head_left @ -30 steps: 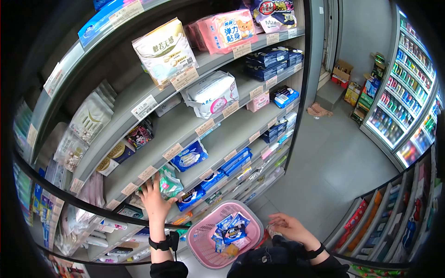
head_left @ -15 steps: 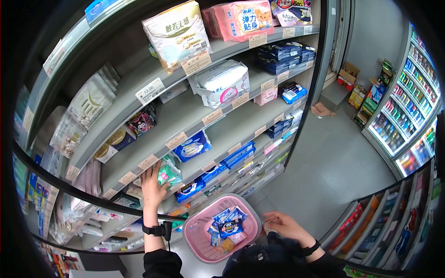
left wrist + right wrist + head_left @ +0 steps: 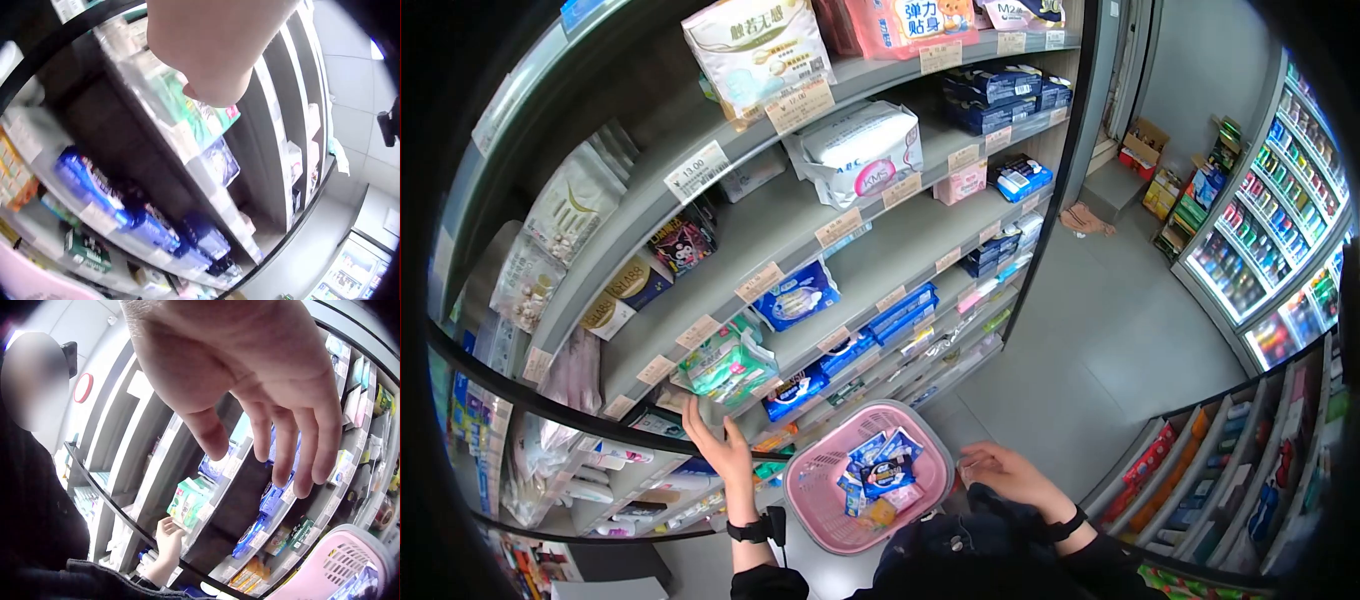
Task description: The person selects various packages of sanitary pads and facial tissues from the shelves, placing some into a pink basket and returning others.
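Observation:
A green package [image 3: 728, 362] lies on a middle shelf, close to its front edge. Just below it is my left hand [image 3: 725, 450], fingers extended and holding nothing; in the right wrist view its fingertips are near the lower end of the green package [image 3: 189, 501]. My right hand [image 3: 1015, 478] is held beside the pink basket [image 3: 808, 490], its fingers relaxed; the right wrist view shows this hand [image 3: 250, 387] with nothing in its fingers. Several small blue packets [image 3: 890, 473] lie in the basket. A blue package [image 3: 798, 296] stands right of the green one.
More packages, among them a white one [image 3: 860, 155] and a cream one [image 3: 757, 60], stand on the shelves above. Grey floor [image 3: 1040, 380] runs to the right, toward drink coolers [image 3: 1270, 210]. A low rack [image 3: 1210, 480] stands at the lower right.
My left hand has drawn back from the green package, which now sits farther left in the head view and shows more of its face. My right hand has barely moved.

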Demonstrator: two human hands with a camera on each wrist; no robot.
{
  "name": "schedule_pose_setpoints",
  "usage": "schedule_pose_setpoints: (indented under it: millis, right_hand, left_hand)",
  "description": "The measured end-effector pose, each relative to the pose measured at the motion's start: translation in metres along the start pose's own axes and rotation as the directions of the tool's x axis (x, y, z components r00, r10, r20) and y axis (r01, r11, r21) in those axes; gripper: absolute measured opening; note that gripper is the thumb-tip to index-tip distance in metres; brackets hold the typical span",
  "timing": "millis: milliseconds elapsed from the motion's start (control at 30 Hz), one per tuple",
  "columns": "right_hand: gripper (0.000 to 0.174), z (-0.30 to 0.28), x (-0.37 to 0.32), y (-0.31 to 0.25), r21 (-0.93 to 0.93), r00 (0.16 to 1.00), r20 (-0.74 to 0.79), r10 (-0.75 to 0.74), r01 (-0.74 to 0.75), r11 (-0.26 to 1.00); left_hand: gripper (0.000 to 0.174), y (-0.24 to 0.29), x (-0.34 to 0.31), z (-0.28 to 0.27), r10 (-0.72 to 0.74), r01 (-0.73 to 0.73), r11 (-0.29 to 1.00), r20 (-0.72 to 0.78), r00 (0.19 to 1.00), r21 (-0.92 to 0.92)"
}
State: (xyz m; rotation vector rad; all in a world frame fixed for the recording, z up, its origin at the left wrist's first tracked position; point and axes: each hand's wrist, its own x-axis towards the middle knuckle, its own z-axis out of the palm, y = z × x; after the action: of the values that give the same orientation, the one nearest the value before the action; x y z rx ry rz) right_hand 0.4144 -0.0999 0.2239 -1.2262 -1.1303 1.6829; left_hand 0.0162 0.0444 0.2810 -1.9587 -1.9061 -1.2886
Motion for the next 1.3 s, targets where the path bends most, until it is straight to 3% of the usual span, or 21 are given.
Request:
schedule_pose_setpoints:
  millis: [67,100,200,300,333,400,433,500,533,600,633,767,867,933,967,1000,1100,1133,1200,1233,1300]
  right_hand:
    - [0.039,0.001,0.001,0.005,0.025,0.998,-0.017,-0.060,0.060,0.998]
    - [0.039,0.001,0.000,0.008,0.024,0.998,-0.025,-0.049,0.050,0.998]
    - [0.038,0.000,0.001,0.008,-0.033,0.998,-0.044,-0.049,0.048,0.998]
    - [0.037,-0.002,0.000,0.003,-0.038,0.998,-0.060,-0.031,0.029,0.999]
    - [0.037,-0.004,-0.001,0.004,-0.039,0.997,-0.075,-0.029,0.026,0.999]
    - [0.036,-0.006,-0.003,0.006,-0.042,0.995,-0.096,-0.019,0.015,0.999]
    - [0.036,-0.006,-0.004,0.006,-0.009,0.995,-0.101,0.006,-0.007,1.000]
    - [0.036,-0.007,-0.007,0.007,0.018,0.993,-0.114,0.037,-0.035,0.999]
    - [0.036,-0.008,-0.008,0.007,0.016,0.991,-0.121,0.051,-0.049,0.999]
    - [0.036,-0.009,-0.010,0.010,-0.003,0.987,-0.147,0.056,-0.057,0.998]
    - [0.036,-0.009,-0.011,0.015,0.048,0.983,-0.160,0.085,-0.078,0.996]
    - [0.037,-0.013,-0.018,0.031,0.066,0.974,-0.180,0.140,-0.130,0.989]
    - [0.037,-0.015,-0.025,0.048,0.057,0.964,-0.211,0.162,-0.153,0.987]
    - [0.037,-0.016,-0.029,0.054,0.043,0.957,-0.221,0.190,-0.185,0.982]
    - [0.037,-0.013,-0.031,0.056,0.066,0.955,-0.246,0.163,-0.152,0.986]
    - [0.037,-0.013,-0.031,0.058,0.053,0.956,-0.242,0.168,-0.160,0.986]
    - [0.036,-0.010,-0.030,0.058,0.065,0.945,-0.245,0.216,-0.206,0.976]
    - [0.036,-0.009,-0.030,0.058,0.059,0.947,-0.234,0.222,-0.214,0.975]
    - [0.036,-0.007,-0.028,0.060,0.068,0.948,-0.222,0.229,-0.219,0.973]
    - [0.036,-0.005,-0.027,0.062,0.063,0.949,-0.211,0.233,-0.225,0.972]
    - [0.036,-0.003,-0.025,0.064,0.078,0.955,-0.206,0.216,-0.204,0.976]
  left_hand:
    - [0.057,-0.006,-0.031,0.018,-0.006,0.001,0.999,-0.098,0.995,-0.053]
    - [0.050,-0.005,-0.047,0.026,0.063,-0.060,0.997,-0.076,0.995,0.038]
    - [0.039,0.000,-0.100,0.057,0.023,-0.019,0.999,0.153,0.988,-0.028]
    - [0.034,-0.001,-0.145,0.091,-0.075,0.145,0.983,0.468,0.881,-0.116]
    - [0.034,-0.009,-0.158,0.104,-0.075,0.149,0.981,0.473,0.878,-0.121]
    - [0.040,-0.024,-0.186,0.133,-0.169,0.300,0.951,0.678,0.715,-0.080]
    - [0.040,-0.032,-0.198,0.145,-0.167,0.304,0.949,0.684,0.710,-0.084]
    - [0.052,-0.047,-0.222,0.170,-0.235,0.254,0.961,0.818,0.524,0.113]
    - [0.052,-0.061,-0.241,0.185,-0.227,0.257,0.961,0.823,0.521,0.102]
    - [0.069,-0.083,-0.274,0.215,-0.113,0.070,0.993,0.895,0.431,0.091]
    - [0.077,-0.078,-0.277,0.217,-0.126,0.026,0.992,0.933,0.338,0.124]
    - [0.094,-0.065,-0.288,0.233,-0.135,-0.030,0.990,0.986,0.102,0.138]
    - [0.106,-0.068,-0.301,0.248,-0.047,-0.192,0.980,0.997,0.066,0.059]
    - [0.110,-0.065,-0.306,0.255,-0.160,-0.170,0.974,0.986,-0.051,0.150]
    - [0.096,-0.068,-0.313,0.255,-0.086,-0.210,0.974,0.996,0.002,0.085]
    - [0.096,-0.063,-0.313,0.255,-0.085,-0.195,0.977,0.996,0.004,0.085]
    - [0.054,-0.074,-0.324,0.256,-0.107,-0.280,0.955,0.994,-0.012,0.099]
    - [0.054,-0.085,-0.336,0.261,-0.115,-0.269,0.957,0.993,-0.011,0.108]
    - [0.050,-0.092,-0.343,0.258,-0.091,-0.315,0.941,0.988,0.126,0.127]
    - [0.047,-0.095,-0.342,0.253,-0.008,-0.313,0.947,0.982,0.188,0.067]
    - [0.046,-0.102,-0.341,0.250,0.013,-0.276,0.960,0.981,0.193,0.042]
